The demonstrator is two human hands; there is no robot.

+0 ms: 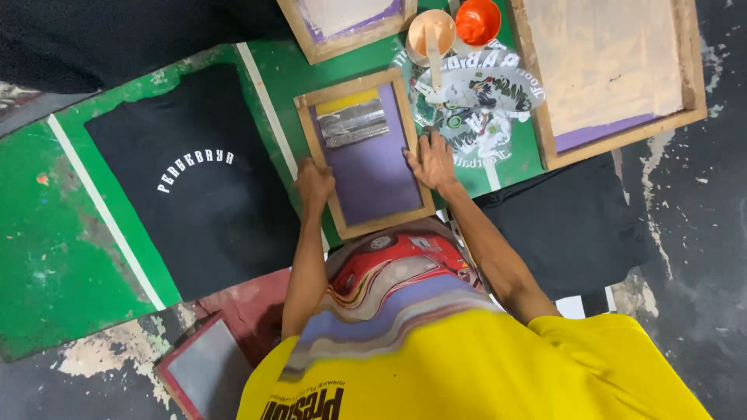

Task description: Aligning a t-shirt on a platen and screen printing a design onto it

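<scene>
Two hands flat on one small screen frame (364,152) | left hand (313,183) | right hand (430,162) | two cups (431,33)

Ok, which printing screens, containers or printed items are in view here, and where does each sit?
Small wood-framed screen: centre, purple mesh, both hands on its frame.
Large wood-framed screen: top right, beige and purple.
Black shirt: left, curved white lettering.
Orange paint tub: top centre, round.
Pale paint tub: beside it, round.

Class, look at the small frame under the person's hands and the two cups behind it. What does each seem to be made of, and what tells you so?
Small frame: pale, unvarnished wood by its grain and matte look, holding a purple-coated mesh, probably fabric. Silver patch: likely foil tape, shiny and wrinkled. Orange cup and peach cup: probably plastic, smooth and glossy. Both hands, left and right, press the frame.
</scene>
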